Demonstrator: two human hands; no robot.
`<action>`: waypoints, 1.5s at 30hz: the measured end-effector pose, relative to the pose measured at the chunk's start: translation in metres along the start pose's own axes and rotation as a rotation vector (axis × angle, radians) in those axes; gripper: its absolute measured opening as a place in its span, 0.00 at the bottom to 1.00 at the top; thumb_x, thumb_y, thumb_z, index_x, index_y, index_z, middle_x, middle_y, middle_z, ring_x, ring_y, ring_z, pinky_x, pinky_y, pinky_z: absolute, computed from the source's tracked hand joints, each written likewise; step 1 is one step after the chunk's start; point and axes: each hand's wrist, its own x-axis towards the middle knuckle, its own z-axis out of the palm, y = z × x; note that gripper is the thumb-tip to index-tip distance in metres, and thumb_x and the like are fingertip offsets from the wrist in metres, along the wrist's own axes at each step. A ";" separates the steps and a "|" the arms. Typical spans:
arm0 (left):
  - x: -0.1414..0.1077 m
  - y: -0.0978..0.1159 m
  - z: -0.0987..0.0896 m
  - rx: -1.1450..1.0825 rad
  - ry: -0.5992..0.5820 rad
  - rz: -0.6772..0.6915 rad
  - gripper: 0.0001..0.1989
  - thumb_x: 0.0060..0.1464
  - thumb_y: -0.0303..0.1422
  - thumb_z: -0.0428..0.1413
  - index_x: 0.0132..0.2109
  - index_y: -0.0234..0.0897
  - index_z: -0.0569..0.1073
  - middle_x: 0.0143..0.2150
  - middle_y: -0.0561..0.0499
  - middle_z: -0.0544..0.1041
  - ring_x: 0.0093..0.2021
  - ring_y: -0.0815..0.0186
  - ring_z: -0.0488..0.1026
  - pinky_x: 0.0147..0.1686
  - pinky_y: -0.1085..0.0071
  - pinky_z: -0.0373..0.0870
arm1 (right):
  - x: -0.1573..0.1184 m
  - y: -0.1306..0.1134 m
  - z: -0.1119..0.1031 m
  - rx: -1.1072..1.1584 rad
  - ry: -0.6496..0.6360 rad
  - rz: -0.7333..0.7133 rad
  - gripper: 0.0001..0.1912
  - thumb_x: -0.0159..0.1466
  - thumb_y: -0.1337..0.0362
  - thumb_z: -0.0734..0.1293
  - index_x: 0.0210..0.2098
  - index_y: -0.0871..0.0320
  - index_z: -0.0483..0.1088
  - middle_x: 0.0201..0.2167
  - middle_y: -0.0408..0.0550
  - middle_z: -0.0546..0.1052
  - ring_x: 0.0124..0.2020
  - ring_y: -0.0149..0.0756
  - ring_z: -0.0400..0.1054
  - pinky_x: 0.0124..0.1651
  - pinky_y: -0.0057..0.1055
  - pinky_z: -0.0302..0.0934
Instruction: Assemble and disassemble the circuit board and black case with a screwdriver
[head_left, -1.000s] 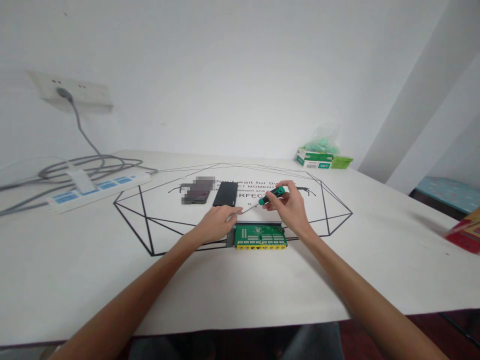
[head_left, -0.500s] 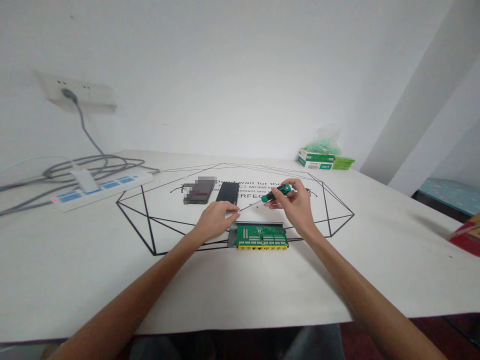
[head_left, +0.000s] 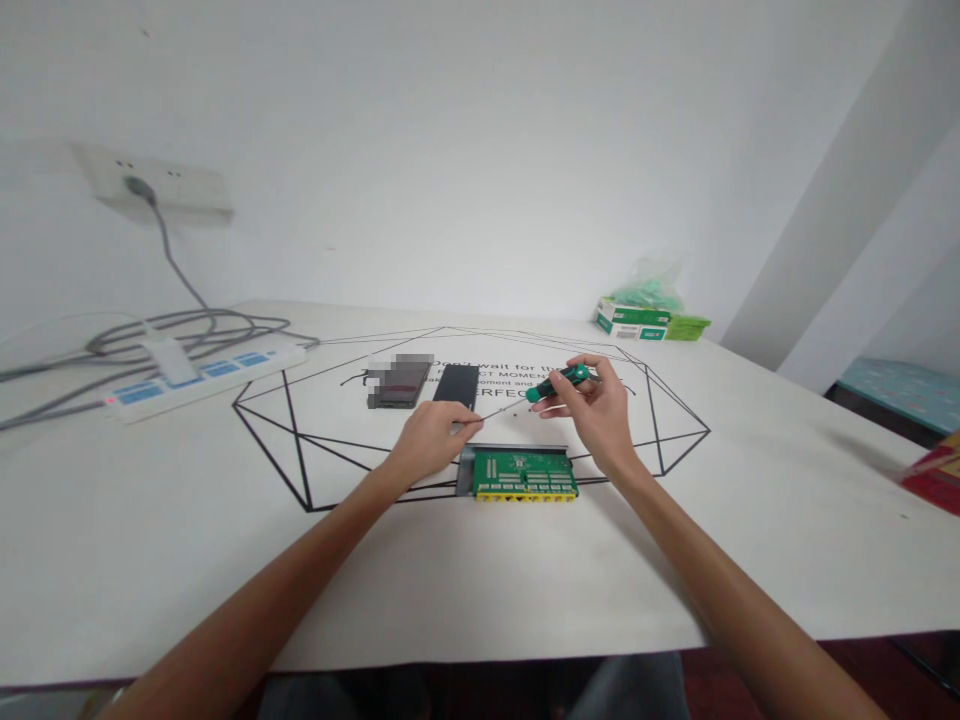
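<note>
My right hand (head_left: 596, 400) is wrapped round the green and black handle of a screwdriver (head_left: 546, 388), whose thin shaft slants down to the left. Its tip meets the pinched fingertips of my left hand (head_left: 435, 437); whatever lies between them is too small to make out. Below the hands, a green circuit board (head_left: 523, 472) with a row of yellow connectors along its near edge sits in a grey metal tray (head_left: 465, 475). Small dark specks (head_left: 515, 414) lie on the table under the shaft. Behind my left hand is a flat black panel (head_left: 456, 385), partly covered by it.
A dark phone-like device (head_left: 403, 383), partly pixelated, lies left of the panel. On the left are a white power strip (head_left: 217, 378) and coiled grey cables (head_left: 195, 325). Green and white boxes (head_left: 632, 318) with a plastic bag stand at the back right. A red box (head_left: 934, 475) is at the right edge.
My right hand and the screwdriver have shifted very slightly to the right. My left fingertips stay at the screwdriver tip, and the circuit board has not moved on the table.
</note>
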 end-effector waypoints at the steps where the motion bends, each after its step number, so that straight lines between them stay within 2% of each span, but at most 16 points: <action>1: 0.000 0.001 0.000 -0.008 -0.005 0.006 0.13 0.57 0.35 0.52 0.38 0.37 0.81 0.41 0.49 0.81 0.41 0.61 0.76 0.44 0.68 0.69 | 0.000 0.000 0.000 -0.006 0.004 -0.001 0.25 0.55 0.50 0.71 0.41 0.54 0.57 0.22 0.40 0.76 0.23 0.39 0.76 0.27 0.36 0.74; 8: -0.001 0.005 -0.001 -0.074 -0.020 0.031 0.14 0.56 0.39 0.53 0.40 0.38 0.81 0.41 0.48 0.81 0.41 0.62 0.75 0.46 0.68 0.69 | 0.002 -0.001 -0.001 -0.029 0.027 -0.006 0.25 0.55 0.49 0.71 0.42 0.54 0.57 0.23 0.41 0.76 0.22 0.38 0.75 0.28 0.36 0.74; 13: 0.000 0.009 -0.009 -0.231 -0.072 -0.038 0.21 0.49 0.41 0.59 0.48 0.35 0.78 0.45 0.46 0.80 0.42 0.61 0.76 0.45 0.66 0.71 | 0.002 -0.002 -0.002 -0.061 0.050 -0.034 0.24 0.57 0.50 0.69 0.43 0.54 0.57 0.24 0.41 0.76 0.22 0.37 0.74 0.24 0.33 0.71; 17: 0.003 0.007 -0.019 -0.402 -0.137 -0.100 0.22 0.48 0.38 0.59 0.50 0.33 0.76 0.44 0.44 0.80 0.42 0.62 0.76 0.44 0.68 0.72 | 0.004 -0.002 -0.006 -0.182 0.131 -0.116 0.24 0.59 0.49 0.67 0.47 0.54 0.57 0.25 0.41 0.74 0.19 0.33 0.71 0.19 0.28 0.66; 21: 0.003 0.001 -0.022 -0.381 -0.232 -0.111 0.19 0.46 0.38 0.61 0.45 0.33 0.78 0.41 0.44 0.81 0.41 0.61 0.76 0.41 0.68 0.72 | 0.008 -0.004 -0.006 -0.305 0.185 -0.252 0.21 0.62 0.50 0.64 0.50 0.53 0.58 0.24 0.40 0.69 0.16 0.30 0.66 0.18 0.28 0.62; 27: 0.002 -0.007 -0.014 -0.224 -0.340 -0.024 0.19 0.47 0.40 0.60 0.44 0.34 0.80 0.41 0.45 0.81 0.40 0.60 0.75 0.39 0.70 0.67 | 0.019 -0.016 0.019 -0.552 0.160 -0.383 0.19 0.64 0.50 0.61 0.51 0.52 0.63 0.24 0.42 0.69 0.20 0.31 0.66 0.25 0.31 0.64; 32: 0.003 -0.008 -0.015 -0.255 -0.388 0.009 0.17 0.50 0.40 0.58 0.43 0.34 0.80 0.39 0.47 0.81 0.38 0.61 0.74 0.37 0.71 0.66 | 0.016 -0.014 0.040 -0.646 0.102 -0.438 0.19 0.65 0.52 0.60 0.51 0.53 0.65 0.23 0.43 0.68 0.22 0.33 0.64 0.30 0.32 0.63; 37: 0.003 -0.010 -0.014 -0.341 -0.415 0.039 0.16 0.51 0.40 0.58 0.42 0.33 0.80 0.39 0.46 0.81 0.38 0.61 0.75 0.38 0.71 0.67 | 0.005 -0.007 0.042 -0.676 0.024 -0.436 0.20 0.65 0.51 0.59 0.53 0.53 0.64 0.24 0.44 0.70 0.23 0.32 0.64 0.31 0.31 0.63; 45: 0.003 -0.014 -0.010 -0.394 -0.424 0.019 0.18 0.50 0.42 0.59 0.42 0.32 0.80 0.40 0.45 0.81 0.39 0.59 0.75 0.41 0.69 0.68 | 0.004 -0.003 0.043 -0.693 0.018 -0.521 0.19 0.66 0.54 0.59 0.53 0.57 0.64 0.23 0.42 0.69 0.22 0.31 0.63 0.27 0.29 0.59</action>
